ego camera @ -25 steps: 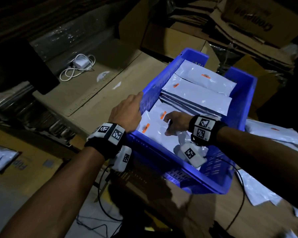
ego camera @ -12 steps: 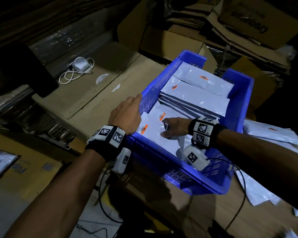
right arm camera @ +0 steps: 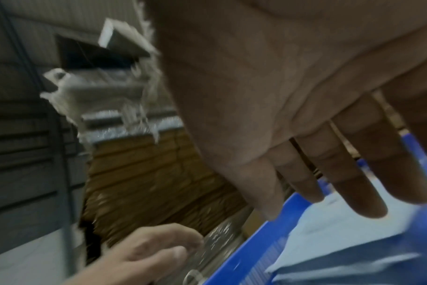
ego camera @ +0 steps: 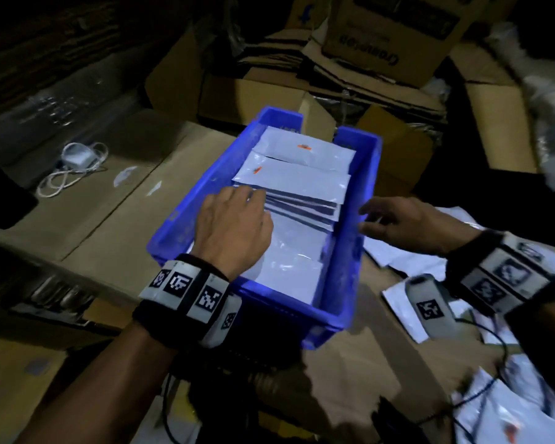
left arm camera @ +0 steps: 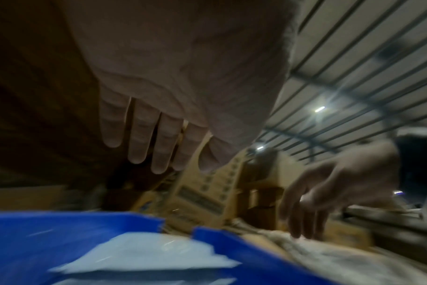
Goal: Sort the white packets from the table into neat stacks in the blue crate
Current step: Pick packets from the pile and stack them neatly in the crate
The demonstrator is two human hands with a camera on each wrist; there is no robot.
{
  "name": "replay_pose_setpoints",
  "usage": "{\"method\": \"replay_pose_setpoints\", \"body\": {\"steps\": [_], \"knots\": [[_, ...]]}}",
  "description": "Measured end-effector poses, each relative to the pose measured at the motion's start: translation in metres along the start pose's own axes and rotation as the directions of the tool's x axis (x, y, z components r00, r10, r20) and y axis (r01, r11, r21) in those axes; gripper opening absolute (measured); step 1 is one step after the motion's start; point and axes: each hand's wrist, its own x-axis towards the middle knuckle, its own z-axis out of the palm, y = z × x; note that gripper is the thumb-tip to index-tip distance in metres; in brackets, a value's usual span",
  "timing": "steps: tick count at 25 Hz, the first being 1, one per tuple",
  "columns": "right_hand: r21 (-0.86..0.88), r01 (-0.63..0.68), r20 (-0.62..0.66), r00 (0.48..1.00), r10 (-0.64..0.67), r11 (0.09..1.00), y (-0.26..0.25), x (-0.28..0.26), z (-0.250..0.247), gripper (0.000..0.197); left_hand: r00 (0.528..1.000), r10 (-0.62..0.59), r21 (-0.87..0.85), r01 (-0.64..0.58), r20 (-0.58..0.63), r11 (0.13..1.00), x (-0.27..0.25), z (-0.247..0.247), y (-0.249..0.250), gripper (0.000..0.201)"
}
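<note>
Presently hovering over crate [ego camera: 340,251], left hand [ego camera: 234,225] spread flat, fingers straight, above near stack [ego camera: 289,261] of packets and gripping nothing; right hand [ego camera: 401,222] loosely spread and empty, reaching past right crate wall toward loose packets [ego camera: 398,261] lying on table [ego camera: 359,373]. Judging packets light, thin, floppy and slick-skinned, likely sliding off one another and sagging if lifted by a corner. Advising taking each at a long edge, thumb on top and fingers beneath, then pressing flat onto stack.
</note>
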Motion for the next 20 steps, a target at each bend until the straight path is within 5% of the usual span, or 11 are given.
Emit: {"method": "replay_pose_setpoints", "body": {"steps": [7, 10, 13, 17, 20], "knots": [[-0.015, -0.378, -0.14, 0.917, 0.372, 0.926, 0.125, -0.112, 0.019, 0.044, 0.969, 0.239, -0.001, -0.24, 0.058, 0.971, 0.016, -0.029, 0.169, 0.036], [-0.033, -0.48, -0.138, 0.871, 0.472, 0.877, 0.168, -0.134, 0.042, 0.046, 0.952, 0.276, -0.062, -0.27, 0.13, 0.961, 0.029, 0.002, 0.232, 0.033], [0.18, -0.568, -0.083, 0.805, 0.588, 0.803, 0.213, -0.132, 0.072, 0.047, 0.909, 0.286, -0.177, -0.242, 0.302, 0.954, 0.05, 0.062, 0.276, 0.029], [0.622, -0.592, 0.051, 0.684, 0.728, 0.513, 0.252, -0.109, 0.117, 0.017, 0.793, 0.224, -0.247, -0.096, 0.567, 0.964, 0.066, 0.142, 0.3, 0.031], [0.877, -0.439, 0.124, 0.596, 0.793, 0.193, 0.262, -0.097, 0.138, 0.04, 0.745, 0.159, -0.238, 0.0, 0.648, 0.971, 0.063, 0.185, 0.307, 0.046]]}}
